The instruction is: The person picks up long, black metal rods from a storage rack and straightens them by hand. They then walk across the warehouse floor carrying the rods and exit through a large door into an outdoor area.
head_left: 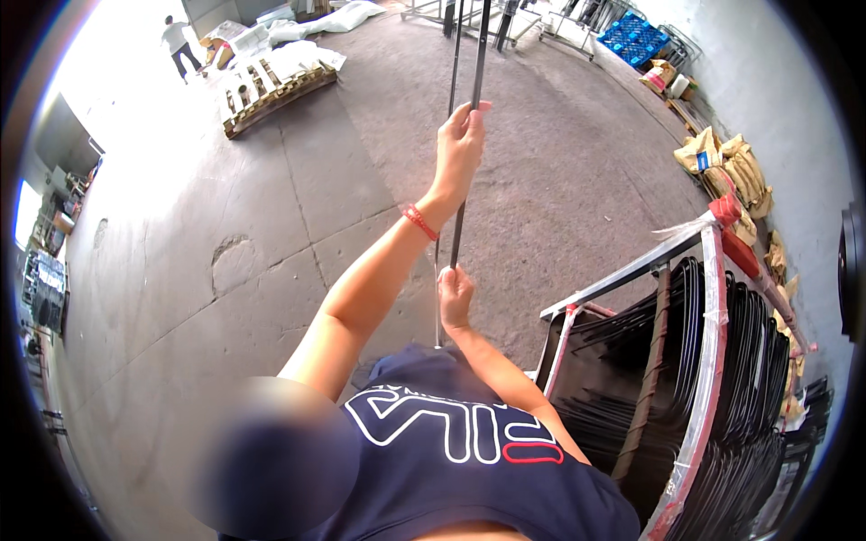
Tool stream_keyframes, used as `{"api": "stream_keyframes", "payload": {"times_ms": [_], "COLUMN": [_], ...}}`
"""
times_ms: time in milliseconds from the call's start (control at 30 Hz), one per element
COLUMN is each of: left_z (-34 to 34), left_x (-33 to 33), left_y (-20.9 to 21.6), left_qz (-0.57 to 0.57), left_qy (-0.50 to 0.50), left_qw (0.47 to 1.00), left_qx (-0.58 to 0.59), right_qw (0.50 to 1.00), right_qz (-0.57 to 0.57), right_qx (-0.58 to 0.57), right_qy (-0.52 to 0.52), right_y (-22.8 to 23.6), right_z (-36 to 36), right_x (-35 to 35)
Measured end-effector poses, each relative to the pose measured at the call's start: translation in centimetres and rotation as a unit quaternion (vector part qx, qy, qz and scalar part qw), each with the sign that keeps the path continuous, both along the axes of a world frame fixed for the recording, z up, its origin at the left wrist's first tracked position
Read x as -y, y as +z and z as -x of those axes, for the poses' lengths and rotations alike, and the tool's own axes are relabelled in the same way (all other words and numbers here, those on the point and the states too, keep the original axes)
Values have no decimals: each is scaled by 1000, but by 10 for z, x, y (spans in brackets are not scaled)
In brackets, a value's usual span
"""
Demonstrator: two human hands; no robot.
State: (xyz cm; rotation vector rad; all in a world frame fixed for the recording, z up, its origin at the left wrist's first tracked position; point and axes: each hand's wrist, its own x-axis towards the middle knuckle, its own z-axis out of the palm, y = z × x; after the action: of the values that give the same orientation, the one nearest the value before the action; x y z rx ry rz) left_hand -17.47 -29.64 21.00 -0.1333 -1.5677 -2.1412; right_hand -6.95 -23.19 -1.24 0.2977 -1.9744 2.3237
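Note:
A long, narrow black metal frame [458, 227] stands up in front of me, with two thin bars running close together. Its top runs out of the picture at the upper edge. My left hand [460, 149], with a red bracelet on the wrist, is wrapped round it higher up. Lower down, my right hand [456, 296] is closed on the thicker bar near its lower part. The thinner bar passes beside my right hand toward the floor. Whether my left hand grips one bar or both, I cannot tell.
On my right stands a metal rack [713, 316] holding many bent black tubes [744, 361]. Paper sacks [740, 176] and a blue plastic pallet [633, 40] lie along the right wall. Far left, a wooden pallet [271, 95] sits near a person [178, 45]. Wheeled frames [564, 41] stand ahead.

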Motion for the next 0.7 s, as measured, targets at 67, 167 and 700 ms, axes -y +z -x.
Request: {"api": "stream_keyframes", "payload": {"times_ms": [67,167,700], "left_z": [-3,-9,-20], "left_x": [-2,2,80], "left_y": [-2,-12,-16], "left_qz": [-30,-8,117], "left_qy": [7,31,208], "left_qw": [1000,999,969], "left_qx": [-4,-19,-70], "right_qw": [997,978,939], "right_qz": [-17,-111,-333], "right_qx": [41,15,52], "right_qy": [67,174,64], "right_y": [4,15,-40], "right_z": [-1,9,60], "right_x": [-4,-12,-94]}}
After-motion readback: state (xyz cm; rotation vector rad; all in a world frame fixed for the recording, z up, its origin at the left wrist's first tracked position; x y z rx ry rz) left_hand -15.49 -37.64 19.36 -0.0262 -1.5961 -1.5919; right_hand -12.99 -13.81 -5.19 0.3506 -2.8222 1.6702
